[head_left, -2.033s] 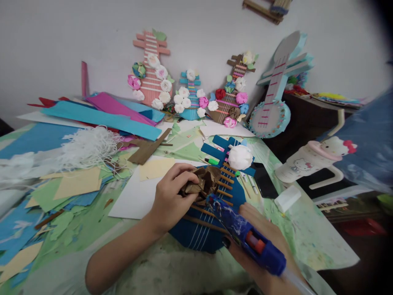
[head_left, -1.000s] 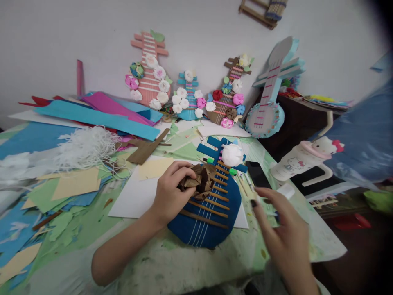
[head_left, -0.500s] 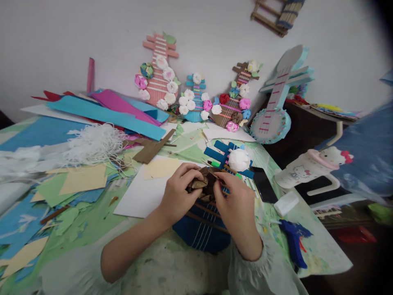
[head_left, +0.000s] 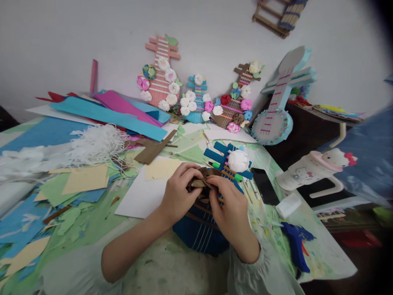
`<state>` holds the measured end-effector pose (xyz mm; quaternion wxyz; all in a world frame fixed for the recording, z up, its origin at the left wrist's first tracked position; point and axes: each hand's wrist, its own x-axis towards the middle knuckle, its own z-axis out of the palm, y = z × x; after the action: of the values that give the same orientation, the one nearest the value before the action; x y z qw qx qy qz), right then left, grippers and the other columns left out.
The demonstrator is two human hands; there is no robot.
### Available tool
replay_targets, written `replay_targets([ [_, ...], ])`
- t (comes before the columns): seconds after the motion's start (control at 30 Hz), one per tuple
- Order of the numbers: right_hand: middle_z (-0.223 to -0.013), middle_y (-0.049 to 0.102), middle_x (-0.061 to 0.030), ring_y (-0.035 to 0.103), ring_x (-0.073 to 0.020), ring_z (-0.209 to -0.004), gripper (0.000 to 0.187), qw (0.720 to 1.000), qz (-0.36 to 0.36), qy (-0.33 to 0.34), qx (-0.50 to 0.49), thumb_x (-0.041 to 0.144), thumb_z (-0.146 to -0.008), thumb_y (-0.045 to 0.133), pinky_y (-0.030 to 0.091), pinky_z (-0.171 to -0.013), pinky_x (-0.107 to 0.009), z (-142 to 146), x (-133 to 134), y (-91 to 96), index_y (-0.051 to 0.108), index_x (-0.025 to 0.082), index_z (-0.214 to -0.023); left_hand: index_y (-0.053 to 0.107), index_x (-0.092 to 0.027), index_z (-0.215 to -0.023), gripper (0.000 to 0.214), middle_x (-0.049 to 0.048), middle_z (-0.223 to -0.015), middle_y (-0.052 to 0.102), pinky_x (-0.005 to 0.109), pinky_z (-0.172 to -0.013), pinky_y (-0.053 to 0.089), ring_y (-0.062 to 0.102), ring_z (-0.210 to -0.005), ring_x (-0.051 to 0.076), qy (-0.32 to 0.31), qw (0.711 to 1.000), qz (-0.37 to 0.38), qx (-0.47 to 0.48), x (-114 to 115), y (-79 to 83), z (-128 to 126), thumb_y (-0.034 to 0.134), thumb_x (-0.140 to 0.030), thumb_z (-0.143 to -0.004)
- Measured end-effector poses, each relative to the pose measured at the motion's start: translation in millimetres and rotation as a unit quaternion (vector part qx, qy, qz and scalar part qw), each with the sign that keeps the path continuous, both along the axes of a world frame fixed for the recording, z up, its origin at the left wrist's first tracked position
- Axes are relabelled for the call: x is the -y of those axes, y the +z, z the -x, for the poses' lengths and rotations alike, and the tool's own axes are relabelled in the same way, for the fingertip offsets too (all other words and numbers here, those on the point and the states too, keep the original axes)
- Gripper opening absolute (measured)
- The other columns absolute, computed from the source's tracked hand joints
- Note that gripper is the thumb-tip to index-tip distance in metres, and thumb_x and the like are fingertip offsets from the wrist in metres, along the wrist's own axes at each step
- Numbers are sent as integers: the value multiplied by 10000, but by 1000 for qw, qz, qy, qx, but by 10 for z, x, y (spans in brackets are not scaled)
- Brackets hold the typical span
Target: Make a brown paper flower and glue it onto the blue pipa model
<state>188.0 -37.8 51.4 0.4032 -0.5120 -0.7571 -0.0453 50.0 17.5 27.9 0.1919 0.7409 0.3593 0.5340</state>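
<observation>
A dark blue cardboard guitar (head_left: 201,237) with wooden sticks and white strings lies on the table in front of me. A white paper flower (head_left: 238,160) sits on its neck. My left hand (head_left: 178,196) and my right hand (head_left: 229,209) are both closed on a crumpled brown paper flower (head_left: 201,182), pressing it onto the guitar body. A blue glue gun (head_left: 296,243) lies on the table to the right, apart from both hands.
Finished flower-covered paper guitars (head_left: 159,78) lean on the wall. Coloured paper sheets (head_left: 107,114), white string (head_left: 95,145) and paper scraps cover the left. A black phone (head_left: 264,185), a white block (head_left: 287,205) and a cat-themed cup (head_left: 310,170) sit right, near the table edge.
My right hand put the glue gun down on the table at the right, came back and joined the left hand on the brown paper flower. The left hand stayed on the flower.
</observation>
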Motion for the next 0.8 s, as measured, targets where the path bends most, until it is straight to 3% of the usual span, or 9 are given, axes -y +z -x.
replay_targets([
  [0.33,-1045,657,-96,616,-195,-1008,251,998,31,42,-29,96,-885,419,523,-870,-362,-35,-1,-10,612,207,-1002,594,-192,-790,218,48,-965,606,309,-838,499,596,-953,179,7,1000,-1,1,-17,2,-14,554,-12,-675],
  [0.43,-1077,671,-81,631,-193,-1022,241,994,57,39,-83,133,-884,453,526,-888,-350,-51,-30,-28,614,214,-1045,592,-188,-807,207,52,-953,608,322,-843,499,592,-953,186,2,1000,8,6,-31,6,-12,561,-26,-681],
  [0.5,-1116,670,-75,642,-195,-1027,251,980,99,42,-168,195,-889,488,532,-891,-344,-78,-71,-57,593,220,-1116,590,-184,-861,199,61,-966,606,328,-833,509,593,-953,190,-12,999,39,17,-54,-6,0,575,-63,-703],
  [0.63,-1134,669,-86,628,-210,-1075,255,924,138,56,-353,267,-907,464,504,-945,-381,-195,-178,-172,595,207,-1117,553,-182,-1018,259,92,-1055,599,341,-824,533,612,-983,200,-73,987,138,45,-132,-110,62,615,-216,-770],
  [0.8,-1135,662,-92,621,-231,-1047,252,900,177,28,-397,250,-837,521,499,-921,-402,-357,-250,-366,626,191,-1059,529,-197,-1122,449,132,-1209,556,368,-838,544,599,-1071,241,-119,971,206,3,-209,-283,193,690,-233,-704],
])
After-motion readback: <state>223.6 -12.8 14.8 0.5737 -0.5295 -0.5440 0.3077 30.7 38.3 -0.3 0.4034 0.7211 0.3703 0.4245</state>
